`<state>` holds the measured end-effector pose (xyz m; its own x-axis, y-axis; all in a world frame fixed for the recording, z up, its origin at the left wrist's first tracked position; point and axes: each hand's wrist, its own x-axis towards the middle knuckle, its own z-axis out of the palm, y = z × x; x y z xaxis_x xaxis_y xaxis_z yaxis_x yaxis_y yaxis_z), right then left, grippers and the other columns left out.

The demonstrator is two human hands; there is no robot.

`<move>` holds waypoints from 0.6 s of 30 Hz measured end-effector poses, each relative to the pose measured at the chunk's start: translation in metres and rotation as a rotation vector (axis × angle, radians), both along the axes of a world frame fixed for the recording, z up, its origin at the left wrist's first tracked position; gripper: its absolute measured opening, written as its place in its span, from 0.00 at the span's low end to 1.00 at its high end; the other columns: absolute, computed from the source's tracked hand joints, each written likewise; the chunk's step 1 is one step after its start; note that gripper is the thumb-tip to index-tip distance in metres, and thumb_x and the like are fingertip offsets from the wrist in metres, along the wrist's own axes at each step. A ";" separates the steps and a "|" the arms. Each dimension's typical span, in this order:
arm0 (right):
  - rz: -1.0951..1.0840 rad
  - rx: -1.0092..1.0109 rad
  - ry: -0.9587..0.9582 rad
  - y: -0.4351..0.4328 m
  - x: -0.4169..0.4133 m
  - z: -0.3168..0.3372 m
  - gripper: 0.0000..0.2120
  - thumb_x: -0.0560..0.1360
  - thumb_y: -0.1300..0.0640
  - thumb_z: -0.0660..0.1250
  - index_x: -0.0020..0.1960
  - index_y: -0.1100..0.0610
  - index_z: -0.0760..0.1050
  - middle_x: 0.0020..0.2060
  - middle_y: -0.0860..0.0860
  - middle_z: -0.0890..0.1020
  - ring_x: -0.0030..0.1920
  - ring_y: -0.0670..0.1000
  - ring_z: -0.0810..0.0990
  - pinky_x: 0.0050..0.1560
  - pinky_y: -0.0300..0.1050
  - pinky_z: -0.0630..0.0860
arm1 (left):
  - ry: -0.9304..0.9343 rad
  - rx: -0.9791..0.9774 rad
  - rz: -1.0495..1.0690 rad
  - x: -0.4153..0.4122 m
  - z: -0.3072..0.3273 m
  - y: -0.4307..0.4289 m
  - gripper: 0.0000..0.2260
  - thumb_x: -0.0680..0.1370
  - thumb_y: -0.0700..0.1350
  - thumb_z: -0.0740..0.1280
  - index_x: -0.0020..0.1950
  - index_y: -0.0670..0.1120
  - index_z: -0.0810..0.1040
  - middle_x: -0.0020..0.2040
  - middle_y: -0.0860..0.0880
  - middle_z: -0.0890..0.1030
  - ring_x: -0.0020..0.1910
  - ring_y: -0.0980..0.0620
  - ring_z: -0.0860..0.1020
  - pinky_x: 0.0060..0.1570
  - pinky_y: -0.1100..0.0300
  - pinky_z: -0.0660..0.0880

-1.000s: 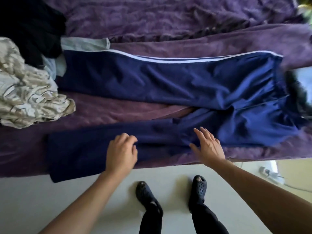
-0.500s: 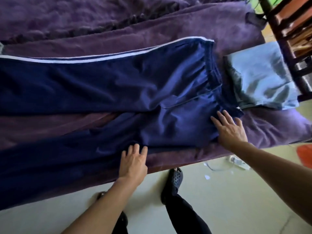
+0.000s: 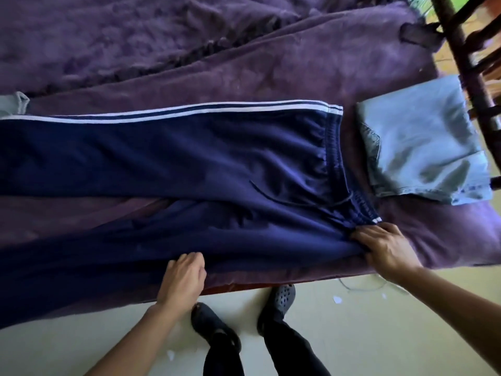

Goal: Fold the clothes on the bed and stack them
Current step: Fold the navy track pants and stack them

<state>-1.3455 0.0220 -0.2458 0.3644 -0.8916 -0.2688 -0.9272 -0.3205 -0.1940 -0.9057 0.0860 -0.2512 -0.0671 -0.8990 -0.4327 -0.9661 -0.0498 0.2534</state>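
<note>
item: navy track trousers (image 3: 189, 164), white side stripes, spread lengthwise across the bed (image 3: 244, 63), waistband toward 3 o'clock, legs running off toward 9 o'clock and parted in a narrow v. right hand (image 3: 385, 245), at 4 o'clock: clenched on the near corner of the waistband, cloth bunched under the fingers. left hand (image 3: 184, 275), at 6 o'clock: fingers curled over the near leg's outer edge, apparently pinching it. adjacent: folded pale blue garment (image 3: 423, 147) at 2 o'clock, just beside the waistband, likely the start of the stack; dark wooden chair (image 3: 461, 50) beyond it. step judged in hand: folding the near leg over the far one. handling note: lift both grips together, keep the edge taut, carry it toward 12 o'clock until stripe meets stripe and the waistband corners match, then smooth outward; slack cloth may crease at the crotch.
</note>
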 end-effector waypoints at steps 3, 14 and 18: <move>-0.013 0.076 0.036 -0.006 0.001 0.003 0.25 0.59 0.49 0.56 0.50 0.53 0.81 0.48 0.48 0.84 0.50 0.51 0.83 0.52 0.48 0.67 | 0.013 0.125 -0.018 0.003 0.003 0.002 0.06 0.80 0.51 0.58 0.50 0.50 0.69 0.47 0.54 0.76 0.51 0.49 0.75 0.51 0.52 0.68; -0.048 0.111 0.086 -0.006 0.005 0.017 0.23 0.65 0.48 0.57 0.53 0.54 0.82 0.50 0.48 0.85 0.51 0.51 0.83 0.53 0.45 0.66 | 0.413 0.405 0.070 0.052 0.029 -0.048 0.12 0.78 0.42 0.67 0.34 0.50 0.73 0.35 0.54 0.74 0.35 0.59 0.72 0.40 0.62 0.66; -0.257 0.007 0.032 -0.036 0.026 0.043 0.14 0.73 0.49 0.62 0.44 0.58 0.81 0.36 0.55 0.83 0.37 0.61 0.82 0.38 0.50 0.74 | 0.451 0.040 0.224 0.075 0.055 -0.107 0.10 0.80 0.40 0.63 0.38 0.46 0.72 0.29 0.51 0.71 0.30 0.59 0.71 0.37 0.62 0.68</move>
